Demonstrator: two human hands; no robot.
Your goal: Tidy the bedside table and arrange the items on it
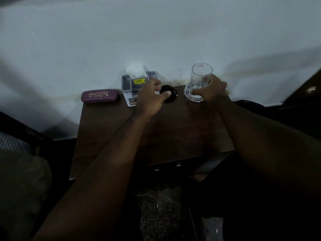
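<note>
Now | right hand (212, 91) clamped on upright glass (200, 79) | left hand (151, 98) loosely spread over tissue box (132, 86), touching cable (168, 93)

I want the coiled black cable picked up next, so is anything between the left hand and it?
Nothing visible stands in the way. The left hand is already at the coiled black cable, thumb resting on the coil. The tissue box sits just behind the hand, and the glass is off to the right in the right hand.

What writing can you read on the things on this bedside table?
"PRINCE OPTICALS": gold letters on the maroon spectacle case; smaller lines around it are blurred.
Yellow sticker on the tissue box: too small to read.
Label on the glass: unreadable.
</note>
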